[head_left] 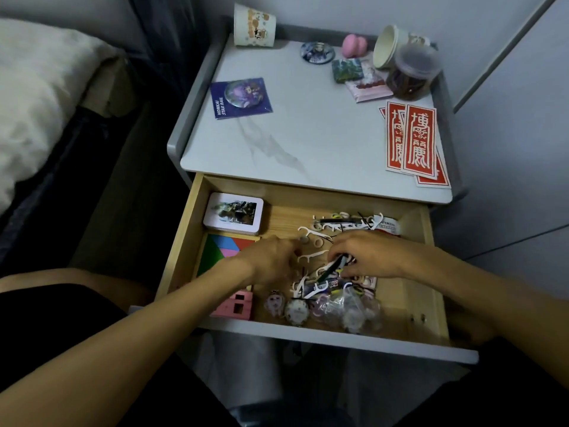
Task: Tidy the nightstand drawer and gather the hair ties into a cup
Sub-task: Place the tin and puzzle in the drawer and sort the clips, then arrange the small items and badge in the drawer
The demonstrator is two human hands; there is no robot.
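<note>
From the head view, the open drawer [182, 241] fills the lower centre. The right hand [374, 257] pinches a dark bundle, likely hair ties [336, 264], out of a tangle of floss picks [311, 233] at centre right. The left hand [271, 257] curls down into the clutter; I cannot tell if it holds anything. The ties look light, soft and stretchy, prone to snagging, so hook a loop. A paper cup [254, 24] stands at the upper left.

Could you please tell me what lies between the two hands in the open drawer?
In the head view, white floss picks lie on the drawer floor between the left hand and the right hand, which grips a dark bundle.
</note>
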